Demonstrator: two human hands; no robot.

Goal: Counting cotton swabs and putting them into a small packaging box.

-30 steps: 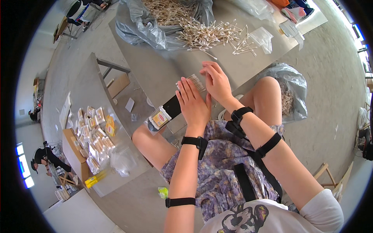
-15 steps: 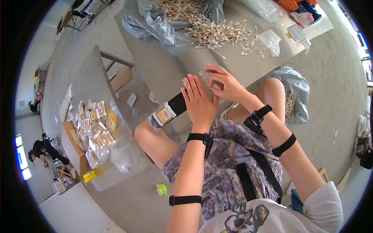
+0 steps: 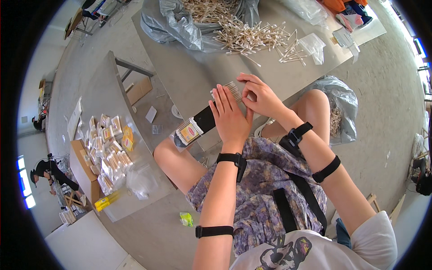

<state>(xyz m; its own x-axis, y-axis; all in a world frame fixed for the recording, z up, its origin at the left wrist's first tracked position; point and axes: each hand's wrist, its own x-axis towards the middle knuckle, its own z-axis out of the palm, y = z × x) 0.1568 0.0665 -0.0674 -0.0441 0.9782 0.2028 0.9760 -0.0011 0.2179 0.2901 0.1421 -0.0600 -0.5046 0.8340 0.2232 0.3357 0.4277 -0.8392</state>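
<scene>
My left hand [image 3: 230, 114] lies flat, fingers stretched out, across a narrow black strip [image 3: 204, 119]. At the strip's far end a row of cotton swabs [image 3: 232, 90] lies side by side, partly under my left fingertips. My right hand [image 3: 265, 95] is at the right edge of this row, its fingers bent and apart, with the thumb low beside the swabs. I see nothing held in it. A small pack of cotton swabs [image 3: 189, 130] with a yellow and red label lies at the strip's near end, over my left knee.
A heap of loose swabs [image 3: 252, 37] spills from a grey plastic bag [image 3: 168, 27] on the metal table [image 3: 180, 67]. Swab packs [image 3: 105, 139] lie by a cardboard box [image 3: 85, 175] on the left table. Another bag [image 3: 348, 108] stands right of my knee.
Both hands hold almost the same place; my right fingers shift only very slightly by the swab row. The view has moved a little.
</scene>
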